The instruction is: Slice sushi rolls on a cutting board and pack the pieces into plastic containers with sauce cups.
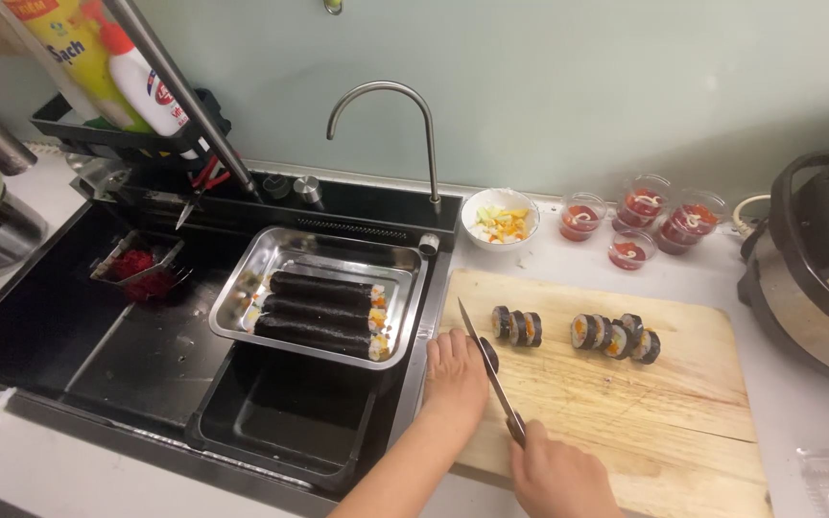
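Wooden board [645, 412] carries cut rolls [616, 336]; left hand [453, 376] presses flat, right hand [554, 475] grips knife [486, 369].

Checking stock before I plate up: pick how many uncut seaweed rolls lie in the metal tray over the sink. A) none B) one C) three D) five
C: the metal tray holds three whole seaweed rolls lying side by side, while the cut pieces sit apart on the wooden cutting board.
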